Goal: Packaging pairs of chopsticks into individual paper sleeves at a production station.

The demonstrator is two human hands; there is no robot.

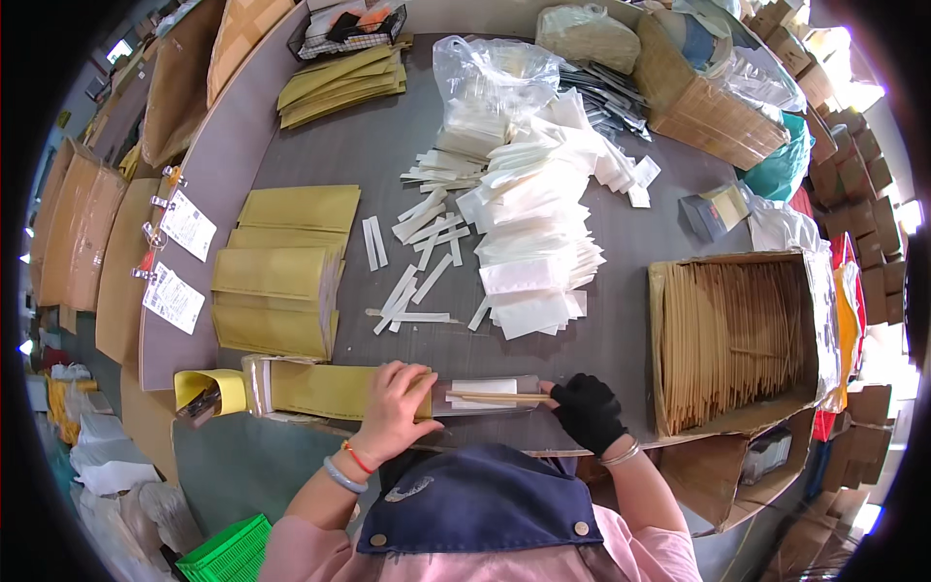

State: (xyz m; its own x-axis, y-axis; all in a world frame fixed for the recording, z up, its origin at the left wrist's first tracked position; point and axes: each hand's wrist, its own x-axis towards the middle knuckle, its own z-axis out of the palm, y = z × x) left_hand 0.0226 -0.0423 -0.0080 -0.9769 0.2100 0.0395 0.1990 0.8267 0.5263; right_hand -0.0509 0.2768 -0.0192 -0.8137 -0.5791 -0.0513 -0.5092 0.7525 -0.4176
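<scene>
A yellow envelope (pixel 320 390) lies flat along the near table edge. My left hand (pixel 396 412), bare, grips its right end, fingers over the far edge and thumb near the opening. A clear plastic packet (pixel 485 408) extends out of that end. Inside or on it are a white paper strip (pixel 470 388) and thin wooden sticks (pixel 504 397); I cannot tell which. My right hand (pixel 587 412), in a black fingerless glove, pinches the packet's right end between thumb and index finger.
Yellow envelopes (pixel 272 276) are stacked at left. White paper packets (pixel 533 223) pile up mid-table, with loose white strips (pixel 417 233) beside them. A cardboard box (pixel 658 339) of thin brown upright pieces stands at right. Farther back are another carton (pixel 713 121) and a wire basket (pixel 349 44).
</scene>
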